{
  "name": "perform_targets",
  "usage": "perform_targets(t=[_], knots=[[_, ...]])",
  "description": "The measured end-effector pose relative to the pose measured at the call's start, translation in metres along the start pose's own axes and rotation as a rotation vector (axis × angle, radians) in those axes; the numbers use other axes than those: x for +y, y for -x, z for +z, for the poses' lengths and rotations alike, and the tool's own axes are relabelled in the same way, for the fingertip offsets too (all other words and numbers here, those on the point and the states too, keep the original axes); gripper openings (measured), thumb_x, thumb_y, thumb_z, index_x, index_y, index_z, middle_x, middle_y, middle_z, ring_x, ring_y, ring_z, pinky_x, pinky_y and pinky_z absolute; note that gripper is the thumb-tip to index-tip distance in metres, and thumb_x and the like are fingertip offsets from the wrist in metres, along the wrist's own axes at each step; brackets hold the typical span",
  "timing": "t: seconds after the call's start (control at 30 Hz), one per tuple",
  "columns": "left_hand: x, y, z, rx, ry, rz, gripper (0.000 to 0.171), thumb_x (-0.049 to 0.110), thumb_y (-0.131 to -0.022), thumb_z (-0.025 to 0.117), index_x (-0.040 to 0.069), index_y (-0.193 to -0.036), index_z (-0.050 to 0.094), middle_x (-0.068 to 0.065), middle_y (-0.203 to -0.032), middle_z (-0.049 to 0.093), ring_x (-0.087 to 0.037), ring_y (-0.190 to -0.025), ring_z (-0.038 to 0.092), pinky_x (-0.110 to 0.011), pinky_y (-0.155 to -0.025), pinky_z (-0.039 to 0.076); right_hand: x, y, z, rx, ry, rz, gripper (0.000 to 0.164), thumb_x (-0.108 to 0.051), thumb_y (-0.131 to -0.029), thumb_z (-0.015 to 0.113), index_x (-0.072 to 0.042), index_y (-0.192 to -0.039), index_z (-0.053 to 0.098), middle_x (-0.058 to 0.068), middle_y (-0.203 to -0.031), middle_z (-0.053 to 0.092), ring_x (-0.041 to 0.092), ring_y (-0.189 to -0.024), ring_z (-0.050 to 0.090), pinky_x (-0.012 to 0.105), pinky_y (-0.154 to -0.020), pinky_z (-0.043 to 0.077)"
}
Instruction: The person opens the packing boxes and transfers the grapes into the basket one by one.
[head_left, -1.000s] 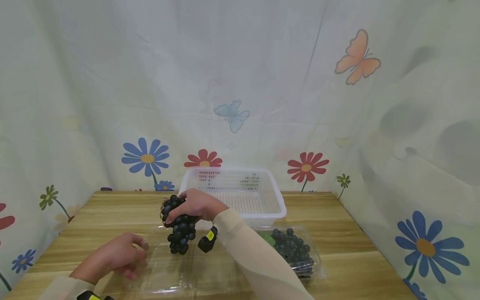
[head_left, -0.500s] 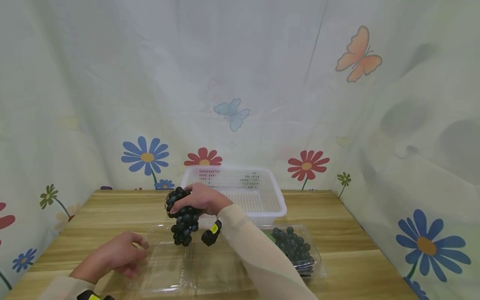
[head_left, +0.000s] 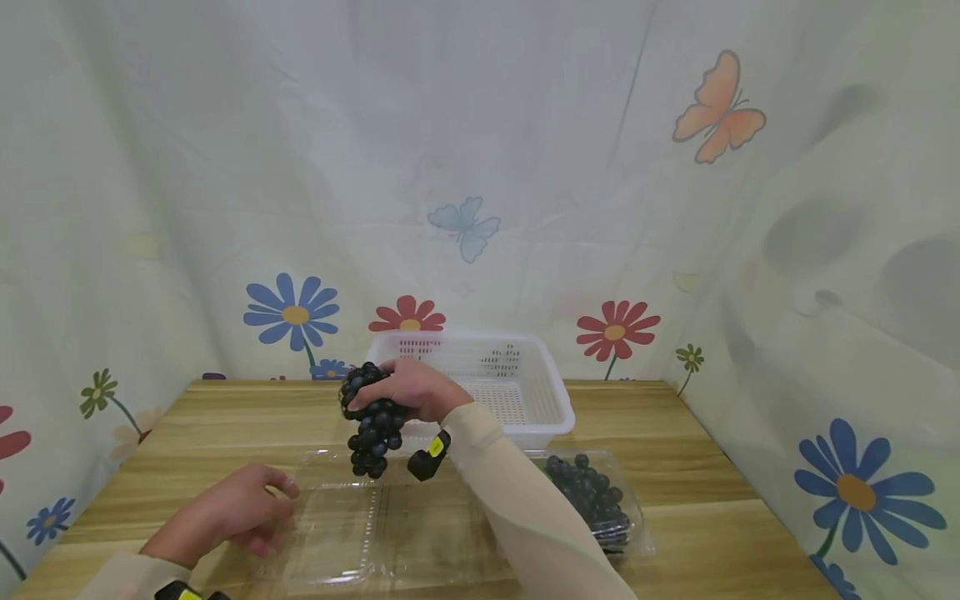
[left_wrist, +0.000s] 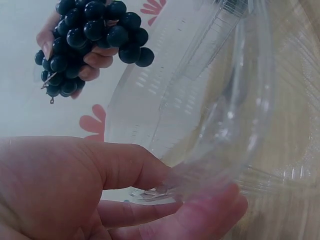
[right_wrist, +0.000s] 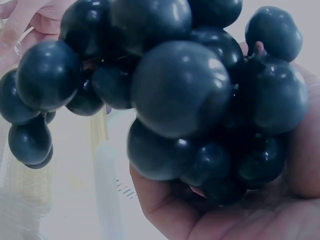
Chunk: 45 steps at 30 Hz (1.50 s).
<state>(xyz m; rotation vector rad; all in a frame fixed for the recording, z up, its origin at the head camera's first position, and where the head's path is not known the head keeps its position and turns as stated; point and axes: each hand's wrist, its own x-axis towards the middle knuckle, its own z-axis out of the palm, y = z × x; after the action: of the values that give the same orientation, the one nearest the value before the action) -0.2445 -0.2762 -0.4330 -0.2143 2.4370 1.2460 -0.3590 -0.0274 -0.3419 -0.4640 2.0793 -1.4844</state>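
Observation:
A bunch of dark grapes (head_left: 377, 429) hangs from my right hand (head_left: 423, 390), which grips its upper part from above. Close up in the right wrist view, the grapes (right_wrist: 180, 92) cover most of the curled fingers and palm. My left hand (head_left: 238, 505) is at the left end of an open clear plastic clamshell box (head_left: 369, 533). In the left wrist view, the thumb and fingers pinch the edge of the clear box (left_wrist: 250, 105). The bunch is held above the far side of that box, apart from it.
Behind the box stands a white perforated basket (head_left: 558, 408). To the right, partly behind my right forearm, a second clear box (head_left: 639, 533) contains dark grapes (head_left: 588, 492). The wooden table (head_left: 690, 483) ends at a patterned curtain (head_left: 487, 167).
My right hand has moved up and slightly right, carrying the bunch of grapes away from the near side. The left hand has stayed at the box's edge.

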Motion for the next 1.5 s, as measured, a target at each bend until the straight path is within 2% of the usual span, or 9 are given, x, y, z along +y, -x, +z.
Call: perform_targets(t=[0.4, 0.67, 0.9, 1.17, 1.3, 1.5], knots=[[-0.001, 0.002, 0.001, 0.003, 0.021, 0.035, 0.036, 0.002, -0.093, 0.063, -0.01, -0.127, 0.057, -0.011, -0.089, 0.068, -0.019, -0.06, 0.064, -0.034, -0.057, 0.063, 0.0, -0.004, -0.01, 0.056, -0.092, 0.002, 0.047, -0.026, -0.075, 0.088, -0.008, -0.111, 0.064, 0.012, -0.103, 0.069, 0.025, -0.087, 0.071, 0.044, -0.08, 0.065], [-0.002, 0.002, 0.001, 0.001, 0.03, 0.039, 0.037, 0.002, -0.093, 0.063, -0.011, -0.127, 0.056, -0.012, -0.087, 0.068, -0.02, -0.06, 0.066, -0.035, -0.057, 0.063, -0.004, -0.006, -0.017, 0.067, -0.161, -0.019, 0.037, -0.02, -0.077, 0.087, -0.01, -0.107, 0.07, 0.009, -0.099, 0.07, 0.024, -0.082, 0.072, 0.041, -0.075, 0.066], [-0.001, 0.001, 0.001, 0.009, 0.02, 0.008, 0.039, 0.003, -0.091, 0.064, -0.008, -0.127, 0.058, -0.013, -0.086, 0.068, -0.021, -0.061, 0.067, -0.035, -0.058, 0.063, -0.008, -0.01, -0.022, 0.104, -0.246, -0.064, 0.03, -0.014, -0.077, 0.085, -0.013, -0.106, 0.075, 0.007, -0.097, 0.07, 0.023, -0.079, 0.072, 0.042, -0.07, 0.066], [0.001, 0.001, 0.0, 0.0, 0.011, -0.009, 0.038, 0.004, -0.093, 0.064, -0.008, -0.128, 0.058, -0.013, -0.087, 0.069, -0.021, -0.063, 0.067, -0.034, -0.059, 0.063, -0.013, -0.015, -0.027, 0.204, -0.25, -0.034, 0.036, -0.022, -0.075, 0.089, -0.01, -0.105, 0.074, 0.01, -0.099, 0.073, 0.023, -0.084, 0.071, 0.041, -0.074, 0.066], [0.001, 0.002, 0.0, 0.001, 0.012, -0.004, 0.038, 0.003, -0.092, 0.064, -0.009, -0.128, 0.057, -0.013, -0.088, 0.069, -0.022, -0.064, 0.068, -0.034, -0.059, 0.063, -0.013, -0.017, -0.031, 0.228, -0.255, -0.023, 0.039, -0.024, -0.074, 0.09, -0.009, -0.105, 0.072, 0.009, -0.098, 0.072, 0.021, -0.084, 0.07, 0.039, -0.073, 0.065], [0.002, 0.002, -0.001, -0.007, 0.018, -0.022, 0.038, 0.003, -0.093, 0.063, -0.008, -0.129, 0.057, -0.013, -0.089, 0.069, -0.022, -0.066, 0.069, -0.035, -0.06, 0.063, -0.014, -0.018, -0.034, 0.236, -0.268, -0.019, 0.036, -0.024, -0.075, 0.089, -0.01, -0.104, 0.073, 0.007, -0.095, 0.072, 0.02, -0.081, 0.07, 0.037, -0.069, 0.065]])
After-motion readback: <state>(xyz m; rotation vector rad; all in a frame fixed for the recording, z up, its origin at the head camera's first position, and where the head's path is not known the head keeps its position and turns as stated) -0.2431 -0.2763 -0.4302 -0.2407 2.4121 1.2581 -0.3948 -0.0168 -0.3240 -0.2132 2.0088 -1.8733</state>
